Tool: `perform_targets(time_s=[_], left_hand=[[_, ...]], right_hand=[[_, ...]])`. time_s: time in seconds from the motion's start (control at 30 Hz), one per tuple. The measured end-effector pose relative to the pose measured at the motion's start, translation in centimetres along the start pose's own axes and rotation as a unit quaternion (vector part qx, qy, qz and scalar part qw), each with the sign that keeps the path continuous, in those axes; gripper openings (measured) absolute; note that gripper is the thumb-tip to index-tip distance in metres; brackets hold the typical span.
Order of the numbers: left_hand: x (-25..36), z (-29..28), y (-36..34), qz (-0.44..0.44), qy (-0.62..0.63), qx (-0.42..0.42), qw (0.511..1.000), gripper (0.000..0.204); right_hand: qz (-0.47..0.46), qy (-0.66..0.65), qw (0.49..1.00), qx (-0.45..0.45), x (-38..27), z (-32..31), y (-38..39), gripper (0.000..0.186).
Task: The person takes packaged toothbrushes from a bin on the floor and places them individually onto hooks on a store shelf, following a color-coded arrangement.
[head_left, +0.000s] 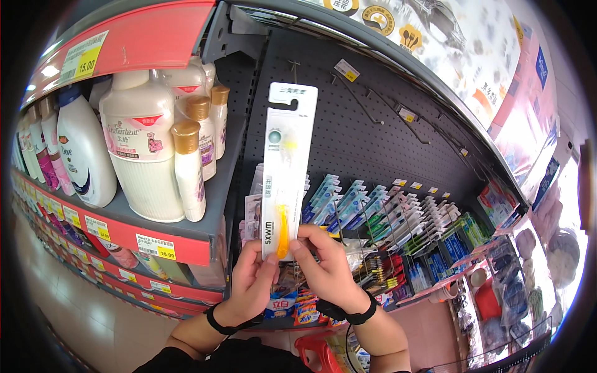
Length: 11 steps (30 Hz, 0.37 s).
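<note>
A toothbrush pack, long, white and flat with a hook hole at its top, stands nearly upright before me. Through its front shows a yellow-orange toothbrush handle. My left hand pinches the pack's lower left edge, thumb on the front. At the lower right edge, my right hand grips it the same way. Both hands are closed, and the fingers behind the card are partly hidden. Black bands circle both wrists.
On the left, a red-edged shelf carries white bottles and gold-capped ones. Metal hooks jut from the dark pegboard. Below hang rows of toothbrush packs. A red basket sits low by my body.
</note>
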<state>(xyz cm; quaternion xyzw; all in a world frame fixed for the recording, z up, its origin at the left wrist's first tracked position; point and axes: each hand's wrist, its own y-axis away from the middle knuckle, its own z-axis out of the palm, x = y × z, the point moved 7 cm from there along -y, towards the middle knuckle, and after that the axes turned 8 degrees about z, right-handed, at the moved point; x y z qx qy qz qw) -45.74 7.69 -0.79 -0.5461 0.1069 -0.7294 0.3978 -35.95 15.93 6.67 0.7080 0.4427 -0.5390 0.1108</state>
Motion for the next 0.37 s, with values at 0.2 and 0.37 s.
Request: perform_targets(time_s=[0.2, 0.37], left_hand=[[-0.2, 0.0, -0.5, -0.018, 0.012, 0.014, 1.000, 0.016], [0.3, -0.1, -0.8, 0.003, 0.035, 0.018, 0.999, 0.016]], right_hand=[[0.035, -0.089, 0.995, -0.021, 1.2, 0.4, -0.6, 0.019], [0.016, -0.083, 0.996, 0.003, 0.1, 0.3, -0.9, 0.020]])
